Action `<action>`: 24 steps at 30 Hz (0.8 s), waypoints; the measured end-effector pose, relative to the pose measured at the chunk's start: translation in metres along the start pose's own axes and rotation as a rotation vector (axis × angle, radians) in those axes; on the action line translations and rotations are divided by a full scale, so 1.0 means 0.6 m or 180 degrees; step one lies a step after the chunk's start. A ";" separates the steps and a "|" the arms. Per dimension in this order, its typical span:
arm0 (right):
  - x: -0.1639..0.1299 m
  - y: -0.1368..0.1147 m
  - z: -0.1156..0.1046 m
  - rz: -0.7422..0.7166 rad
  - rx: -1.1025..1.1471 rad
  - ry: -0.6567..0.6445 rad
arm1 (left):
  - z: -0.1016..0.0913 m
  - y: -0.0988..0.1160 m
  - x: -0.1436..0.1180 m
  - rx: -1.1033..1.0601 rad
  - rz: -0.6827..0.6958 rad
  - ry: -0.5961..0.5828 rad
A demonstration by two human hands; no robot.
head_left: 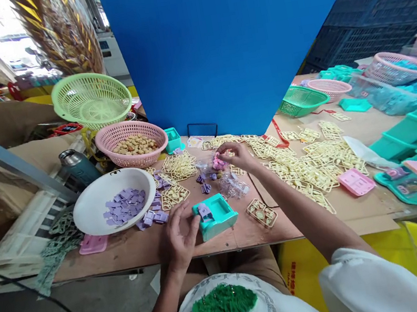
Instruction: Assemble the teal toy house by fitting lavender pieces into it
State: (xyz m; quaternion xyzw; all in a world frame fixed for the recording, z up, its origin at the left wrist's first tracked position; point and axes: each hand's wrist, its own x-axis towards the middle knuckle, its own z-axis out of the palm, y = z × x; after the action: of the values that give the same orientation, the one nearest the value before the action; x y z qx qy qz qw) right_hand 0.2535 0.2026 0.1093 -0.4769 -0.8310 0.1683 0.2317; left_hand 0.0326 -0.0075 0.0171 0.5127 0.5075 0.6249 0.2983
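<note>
Your white shirt [292,301] is nearest in the head view, below both hands. Just right of your left hand [179,233] sits the turquoise box [222,225], with a purple piece [204,212] on the side closest to that hand. Your left thumb lies at the box's edge; the hand is loosely curved, not closed around anything, and is the nearer of the two to the box. The box's longer side runs crosswise, away from those fingers toward your right. Your right hand [237,155] reaches past the box, farther from your body, with the small pink pieces [217,162] at its fingertips, on its left; you cannot tell from this view whether it pinches one. Clear plastic parts [235,186] lie on the near side of that hand, between it and the box.
</note>
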 end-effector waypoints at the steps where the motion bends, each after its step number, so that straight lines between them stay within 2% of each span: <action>1: -0.021 -0.017 0.004 -0.0137 0.0205 0.0043 | 0.002 0.016 0.005 -0.0043 0.0000 0.0241; 3: -0.065 -0.059 0.016 -0.0627 0.0966 0.0321 | 0.008 0.051 0.019 -0.0404 -0.0227 0.0315; 4: -0.086 -0.081 0.021 -0.0932 0.1349 0.0485 | 0.012 0.066 0.026 -0.0583 -0.0395 0.0200; 6: -0.121 -0.123 0.031 -0.1399 0.1524 0.0750 | 0.021 0.088 0.040 -0.0942 -0.0604 0.0050; 8: -0.145 -0.153 0.039 -0.1639 0.1397 0.0822 | 0.028 0.097 0.047 -0.1142 -0.0678 0.0057; 11: -0.160 -0.172 0.054 -0.1671 0.1388 0.0868 | 0.031 0.096 0.046 -0.1061 -0.0560 0.0212; 17: -0.171 -0.189 0.072 -0.1267 0.1587 0.1068 | 0.023 0.103 0.043 -0.0776 -0.0055 0.0336; 21: -0.176 -0.201 0.054 -0.1288 0.1100 0.0952 | 0.011 0.104 0.044 -0.0502 0.0229 0.0148; 24: -0.178 -0.193 0.044 -0.1181 0.0778 0.0633 | 0.001 0.073 0.032 -0.0081 0.0187 -0.0160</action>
State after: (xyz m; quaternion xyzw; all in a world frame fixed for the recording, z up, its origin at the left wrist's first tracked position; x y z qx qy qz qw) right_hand 0.2033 0.0513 0.1213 -0.2987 -0.8510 0.1743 0.3953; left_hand 0.0341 -0.0034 0.0649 0.5391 0.4766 0.6267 0.2990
